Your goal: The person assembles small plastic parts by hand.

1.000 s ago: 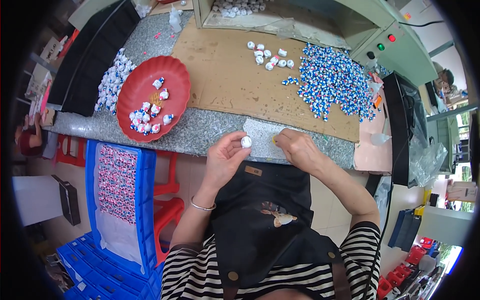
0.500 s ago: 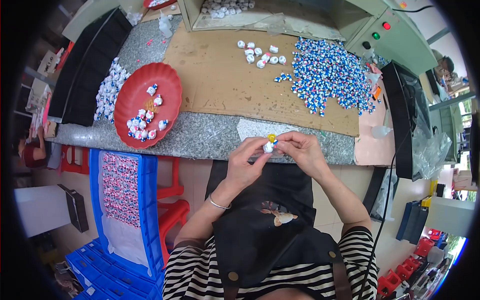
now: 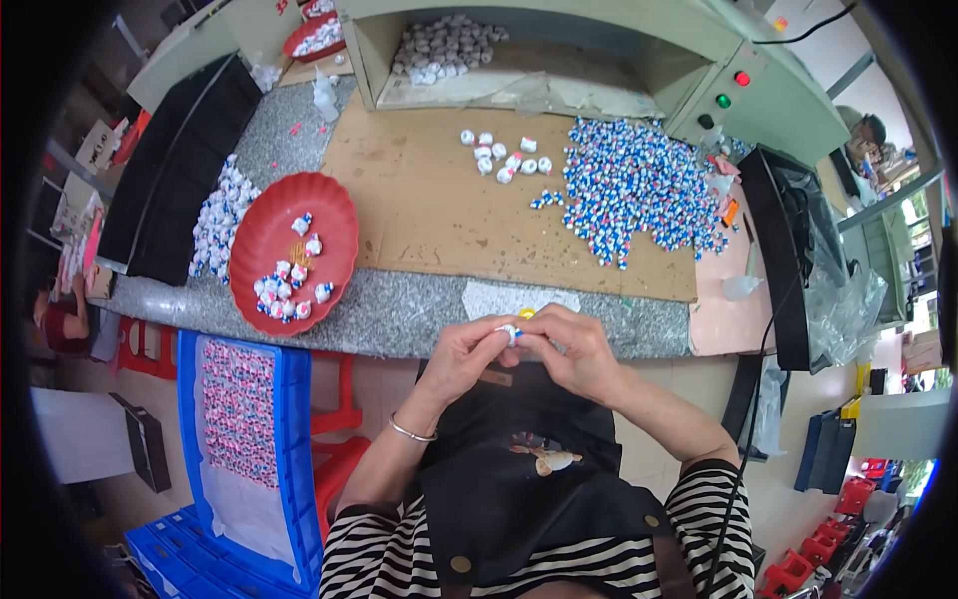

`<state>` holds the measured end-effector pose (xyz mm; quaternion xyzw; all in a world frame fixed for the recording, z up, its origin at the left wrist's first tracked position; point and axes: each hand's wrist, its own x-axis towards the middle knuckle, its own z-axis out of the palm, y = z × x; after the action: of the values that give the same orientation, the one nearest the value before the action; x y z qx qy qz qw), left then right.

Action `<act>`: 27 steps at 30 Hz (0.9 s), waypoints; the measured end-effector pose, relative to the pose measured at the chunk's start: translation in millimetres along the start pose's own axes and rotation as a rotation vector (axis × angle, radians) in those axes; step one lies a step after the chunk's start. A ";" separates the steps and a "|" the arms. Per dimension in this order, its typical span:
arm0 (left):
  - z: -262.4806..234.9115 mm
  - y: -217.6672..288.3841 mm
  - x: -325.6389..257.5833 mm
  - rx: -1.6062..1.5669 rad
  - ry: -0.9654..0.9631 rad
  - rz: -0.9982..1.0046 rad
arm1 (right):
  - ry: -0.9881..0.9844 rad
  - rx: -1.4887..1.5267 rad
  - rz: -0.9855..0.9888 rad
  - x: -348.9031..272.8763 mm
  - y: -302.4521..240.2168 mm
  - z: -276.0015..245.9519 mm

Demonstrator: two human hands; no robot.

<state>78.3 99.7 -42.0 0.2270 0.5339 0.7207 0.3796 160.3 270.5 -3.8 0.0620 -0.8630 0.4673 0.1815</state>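
At the front edge of the bench, my left hand [image 3: 461, 361] pinches a small white and blue figurine [image 3: 510, 333]. The fingers of my right hand [image 3: 579, 354] close on its blue side, so both hands meet around it and hide most of it. Just above the fingertips shows a small yellow piece [image 3: 526, 313]; whether it lies on the bench or is held, I cannot tell. Beyond my hands sit several loose white heads [image 3: 506, 174] on a cardboard sheet [image 3: 429, 220]. Right of them spreads a large heap of tiny blue and white pieces [image 3: 629, 190].
Several white and blue figurines rest in a red scalloped dish [image 3: 339, 215] at left, beside a pile of similar ones [image 3: 222, 215]. A metal cabinet [image 3: 773, 105] with lit buttons stands behind. Black bins [image 3: 175, 165] flank the bench. A blue crate [image 3: 295, 439] stands lower left.
The bench and everything on it sit lower in the picture now. My hands have drawn closer together and lower, covering more of the figurine.
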 end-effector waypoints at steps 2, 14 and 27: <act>-12.0 12.1 -0.7 0.142 0.029 0.053 | -0.105 0.163 0.050 13.1 9.4 -1.8; -88.1 87.5 26.3 1.191 0.652 0.576 | -0.200 -0.836 -0.251 111.7 147.0 -27.5; -64.4 16.2 216.9 1.298 0.450 0.288 | -0.072 -0.606 0.131 12.5 96.5 -49.7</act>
<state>-105.8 230.2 -64.8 0.3217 0.8864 0.3289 -0.0515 134.7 366.1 -50.1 -0.0342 -0.9710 0.1970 0.1308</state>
